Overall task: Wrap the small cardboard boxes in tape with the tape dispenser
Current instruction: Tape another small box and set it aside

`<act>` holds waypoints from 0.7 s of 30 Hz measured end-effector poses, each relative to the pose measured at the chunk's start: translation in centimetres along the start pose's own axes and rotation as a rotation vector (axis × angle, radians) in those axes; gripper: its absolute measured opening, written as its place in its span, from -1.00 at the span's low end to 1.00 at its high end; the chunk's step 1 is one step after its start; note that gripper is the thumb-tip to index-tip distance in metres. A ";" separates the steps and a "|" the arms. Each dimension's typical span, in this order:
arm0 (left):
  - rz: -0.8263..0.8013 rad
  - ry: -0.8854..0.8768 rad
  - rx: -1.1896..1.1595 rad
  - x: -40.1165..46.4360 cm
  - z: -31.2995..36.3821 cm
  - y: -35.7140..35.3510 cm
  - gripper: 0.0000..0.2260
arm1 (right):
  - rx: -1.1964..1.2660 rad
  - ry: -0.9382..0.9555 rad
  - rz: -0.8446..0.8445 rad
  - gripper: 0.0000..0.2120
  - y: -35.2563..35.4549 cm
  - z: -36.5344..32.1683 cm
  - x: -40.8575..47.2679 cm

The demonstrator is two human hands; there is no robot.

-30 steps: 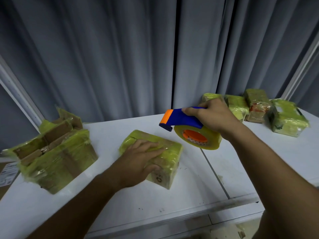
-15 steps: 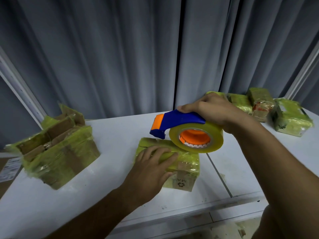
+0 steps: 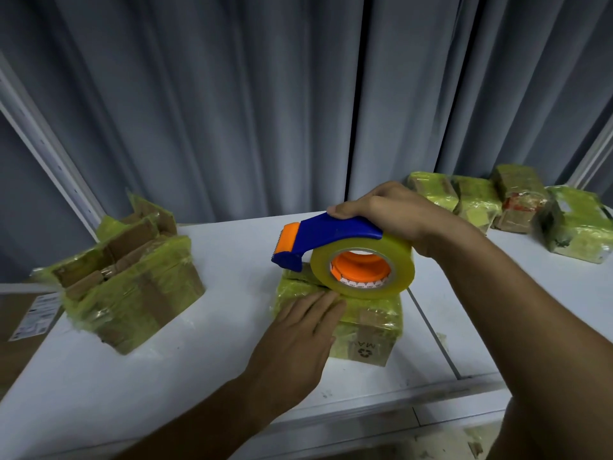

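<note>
A small cardboard box (image 3: 368, 330) wrapped in yellowish tape lies at the middle of the white table (image 3: 166, 386). My left hand (image 3: 298, 336) presses flat on its near left part, fingers straight. My right hand (image 3: 384, 214) grips the blue handle of the tape dispenser (image 3: 335, 237), whose tape roll (image 3: 363, 270) with an orange core rests on top of the box. The dispenser's orange-and-blue nose points left, just above the box's far left edge.
A larger open cardboard box (image 3: 132, 280), taped and with flaps up, stands at the left. Several taped small boxes (image 3: 517, 207) lie at the back right. Grey curtains (image 3: 265, 94) hang behind the table. A seam (image 3: 434, 333) splits the tabletop to the right of the box.
My right hand brought the dispenser down and left onto the top of the box. The box turned under my left hand, which has slid toward its near left side.
</note>
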State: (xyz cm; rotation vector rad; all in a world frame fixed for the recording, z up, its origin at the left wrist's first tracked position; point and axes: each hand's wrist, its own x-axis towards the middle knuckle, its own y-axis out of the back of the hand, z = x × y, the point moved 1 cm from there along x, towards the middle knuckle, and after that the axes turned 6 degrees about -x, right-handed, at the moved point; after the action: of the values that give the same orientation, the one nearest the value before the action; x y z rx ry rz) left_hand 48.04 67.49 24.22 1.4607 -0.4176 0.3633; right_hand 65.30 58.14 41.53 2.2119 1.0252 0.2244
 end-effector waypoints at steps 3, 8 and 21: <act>0.020 -0.002 -0.071 0.0 0.0 0.6 -0.53 | 0.045 -0.018 -0.003 -0.67 0.1 -0.1 0.2; 0.083 -0.011 -0.137 -0.2 -0.8 1.1 -0.65 | 0.012 -0.059 -0.005 -0.64 -0.7 0.0 0.7; 0.605 0.918 -0.829 1.8 -3.0 4.1 -0.86 | -0.100 -0.071 -0.003 -0.63 -1.5 -0.7 0.9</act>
State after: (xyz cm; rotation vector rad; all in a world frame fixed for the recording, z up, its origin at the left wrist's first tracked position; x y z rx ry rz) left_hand 47.80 70.82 28.53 0.2430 -0.1922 1.1260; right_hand 64.71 59.87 40.92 2.1128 0.9581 0.1905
